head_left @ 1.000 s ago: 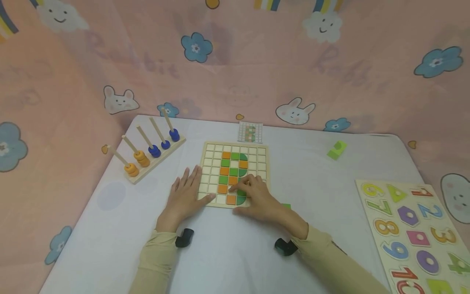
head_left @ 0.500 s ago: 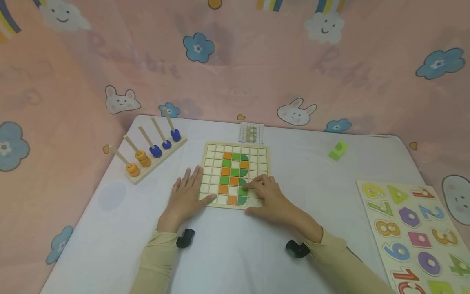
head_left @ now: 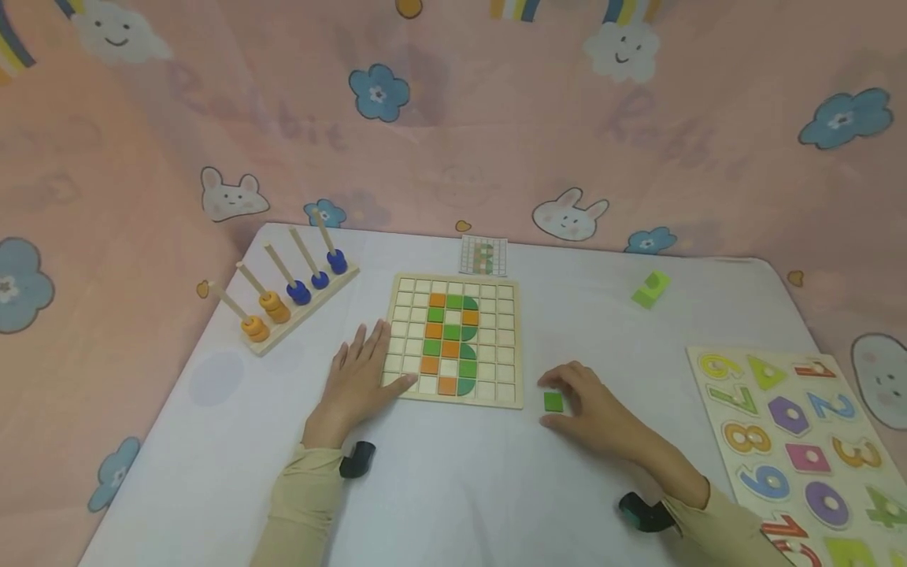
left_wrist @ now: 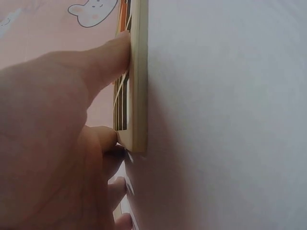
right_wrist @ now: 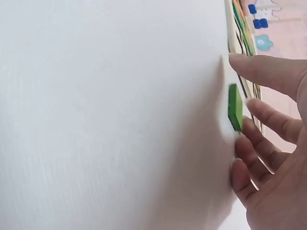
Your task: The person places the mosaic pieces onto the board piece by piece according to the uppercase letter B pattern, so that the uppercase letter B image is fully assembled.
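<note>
A square wooden grid board (head_left: 504, 339) lies mid-table, with orange, light green and dark green rounded tiles set in it in a B shape. My left hand (head_left: 360, 382) lies flat at its left side, the thumb resting over the near left corner; the left wrist view shows that thumb on the board's edge (left_wrist: 139, 96). Right of the board, a loose green square tile (head_left: 553, 402) is on the white cloth. My right hand (head_left: 591, 409) reaches around it, thumb and forefinger spread on either side. In the right wrist view a gap shows between the thumb and the green tile (right_wrist: 235, 108).
Behind the board lies a small pattern card (head_left: 484, 256). A peg stand (head_left: 301, 307) with orange and blue rings stands at the left. A light green block (head_left: 650, 290) sits back right, and a number-and-shape puzzle board (head_left: 758, 409) lies at the right.
My right hand has left the tiles on the board and moved right to the loose green tile, its thumb and forefinger now apart. The left hand has stayed in place.
</note>
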`<state>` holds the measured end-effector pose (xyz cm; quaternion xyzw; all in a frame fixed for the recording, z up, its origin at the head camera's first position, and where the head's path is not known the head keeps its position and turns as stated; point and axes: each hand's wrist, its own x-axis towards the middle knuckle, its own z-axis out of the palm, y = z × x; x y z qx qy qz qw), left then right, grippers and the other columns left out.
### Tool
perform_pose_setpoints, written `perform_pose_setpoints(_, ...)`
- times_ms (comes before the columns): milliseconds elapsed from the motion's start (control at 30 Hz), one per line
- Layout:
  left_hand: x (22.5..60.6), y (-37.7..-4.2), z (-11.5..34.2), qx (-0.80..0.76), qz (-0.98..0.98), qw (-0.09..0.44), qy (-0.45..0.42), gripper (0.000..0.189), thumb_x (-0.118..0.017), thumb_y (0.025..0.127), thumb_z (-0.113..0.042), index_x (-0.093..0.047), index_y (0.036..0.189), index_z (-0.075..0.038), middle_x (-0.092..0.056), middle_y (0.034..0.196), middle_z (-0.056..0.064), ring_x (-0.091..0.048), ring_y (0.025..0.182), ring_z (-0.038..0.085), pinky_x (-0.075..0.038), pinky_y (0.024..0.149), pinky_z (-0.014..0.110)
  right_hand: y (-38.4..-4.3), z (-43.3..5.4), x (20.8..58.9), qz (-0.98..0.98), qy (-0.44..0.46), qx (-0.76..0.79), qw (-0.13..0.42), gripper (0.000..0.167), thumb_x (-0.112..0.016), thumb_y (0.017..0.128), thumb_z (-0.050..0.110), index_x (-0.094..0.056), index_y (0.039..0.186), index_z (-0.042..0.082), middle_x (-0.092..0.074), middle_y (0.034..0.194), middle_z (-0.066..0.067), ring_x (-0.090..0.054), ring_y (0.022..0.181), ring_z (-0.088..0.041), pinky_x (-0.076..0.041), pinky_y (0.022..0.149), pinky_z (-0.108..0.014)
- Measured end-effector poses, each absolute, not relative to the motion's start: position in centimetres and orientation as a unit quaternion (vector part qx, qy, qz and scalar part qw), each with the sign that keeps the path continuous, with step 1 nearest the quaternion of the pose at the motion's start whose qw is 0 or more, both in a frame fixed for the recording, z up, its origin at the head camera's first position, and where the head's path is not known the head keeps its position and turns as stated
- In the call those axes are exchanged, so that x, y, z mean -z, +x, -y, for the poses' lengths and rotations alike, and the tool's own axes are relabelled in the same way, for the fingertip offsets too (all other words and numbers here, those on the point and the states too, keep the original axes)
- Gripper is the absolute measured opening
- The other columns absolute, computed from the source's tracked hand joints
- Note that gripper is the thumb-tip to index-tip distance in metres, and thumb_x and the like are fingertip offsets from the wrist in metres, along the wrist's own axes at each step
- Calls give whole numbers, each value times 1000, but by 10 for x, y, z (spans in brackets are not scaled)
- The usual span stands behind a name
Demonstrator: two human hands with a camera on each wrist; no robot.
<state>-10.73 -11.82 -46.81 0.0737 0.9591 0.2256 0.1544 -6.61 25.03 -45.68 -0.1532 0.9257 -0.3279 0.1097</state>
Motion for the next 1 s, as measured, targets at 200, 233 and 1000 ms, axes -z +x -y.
perform_pose_setpoints(200,468,-106,119,-230,-958,153,72,100,-63,102,-54,-8,171,-6,-4,180,11,4,167,37,-1,135,62,-66,-256,454,-926,-162,327,97,36,-86,87,6,-69,119,10,-66,115,-1,-64,110,-21,-58,98,-43)
perform_pose_setpoints(233,468,-106,118,-230,-958,153,73,100,-63,102,-54,-8,171,-6,-4,180,10,4,167,37,-2,135,62,-66,-256,455,-925,-164,330,91,35,-86,86,4,-70,117,9,-66,113,-1,-65,108,-21,-59,97,-42)
perform_pose_setpoints(1000,468,-108,119,-231,-956,164,74,101,-61,103,-55,-3,171,-7,0,180,9,9,166,35,3,135,58,-91,-165,460,-897,-185,399,49,31,-86,85,4,-75,113,11,-70,115,-1,-61,113,-21,-56,100,-44)
